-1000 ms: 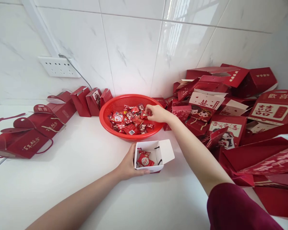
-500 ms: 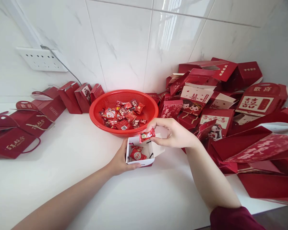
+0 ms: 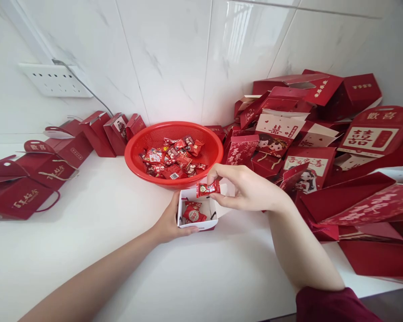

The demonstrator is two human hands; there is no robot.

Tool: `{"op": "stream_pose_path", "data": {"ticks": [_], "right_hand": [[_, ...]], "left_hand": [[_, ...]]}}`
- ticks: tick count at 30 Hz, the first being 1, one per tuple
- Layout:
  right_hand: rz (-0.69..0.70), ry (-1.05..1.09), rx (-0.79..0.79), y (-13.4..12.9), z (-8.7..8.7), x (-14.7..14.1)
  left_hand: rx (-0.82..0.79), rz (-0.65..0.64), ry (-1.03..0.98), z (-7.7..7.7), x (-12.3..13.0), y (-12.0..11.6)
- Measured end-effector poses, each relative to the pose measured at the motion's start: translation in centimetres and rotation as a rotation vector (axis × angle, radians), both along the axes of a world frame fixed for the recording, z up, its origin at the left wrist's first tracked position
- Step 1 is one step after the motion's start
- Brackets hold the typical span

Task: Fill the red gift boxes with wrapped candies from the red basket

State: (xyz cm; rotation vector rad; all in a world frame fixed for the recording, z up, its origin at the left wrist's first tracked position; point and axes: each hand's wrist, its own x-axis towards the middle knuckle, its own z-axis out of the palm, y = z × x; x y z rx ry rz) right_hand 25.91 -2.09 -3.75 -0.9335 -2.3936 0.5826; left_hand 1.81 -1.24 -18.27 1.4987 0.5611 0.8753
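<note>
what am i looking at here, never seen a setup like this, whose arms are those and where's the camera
There's no machine: these are a person's own bare hands, seen by a camera worn on the head, looking forward and down. The left hand holds an open box, white inside, with wrapped packets in it. The right hand has a red packet in its grip, above the box. On the white surface are a red basket of similar packets and red boxes at both sides.
</note>
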Motion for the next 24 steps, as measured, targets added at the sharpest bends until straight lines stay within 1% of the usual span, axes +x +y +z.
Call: {"op": "stream_pose_path", "data": {"ticks": [3,5,7,9,12,15,17,20,22,24], "right_hand": [[0.000,-0.094,-0.060,0.6,-0.8,0.2],[-0.056,-0.168,-0.090,1.0,-1.3,0.4],[-0.118,-0.182,-0.079,1.2,-1.5,0.6],[-0.136,-0.131,-0.038,1.1,-1.3,0.7],[-0.138,0.003,0.029,0.5,-0.8,0.7],[-0.185,0.140,0.064,-0.4,-1.3,1.1],[-0.237,0.213,0.054,-1.1,-2.4,1.7],[-0.308,0.274,-0.057,-2.1,-5.1,3.0],[-0.299,0.300,-0.186,-2.7,-7.1,3.9],[-0.235,0.312,-0.320,-3.0,-8.9,4.7]], "left_hand": [[-0.006,-0.005,0.025,-0.2,-0.1,0.0],[0.001,0.000,0.021,-0.3,-0.1,0.0],[-0.005,-0.009,0.004,-0.4,-0.1,0.1],[-0.013,-0.021,-0.007,-0.5,0.0,0.1],[0.005,-0.018,-0.020,-0.6,0.1,0.1],[0.004,-0.021,-0.089,-0.7,-0.2,-0.2],[-0.042,0.010,-0.161,-0.6,-0.7,-0.7],[-0.213,0.126,-0.194,-0.3,-1.8,-1.6],[-0.304,0.191,-0.165,-0.1,-2.5,-2.0],[-0.300,0.210,-0.120,0.1,-3.1,-2.5]]}}
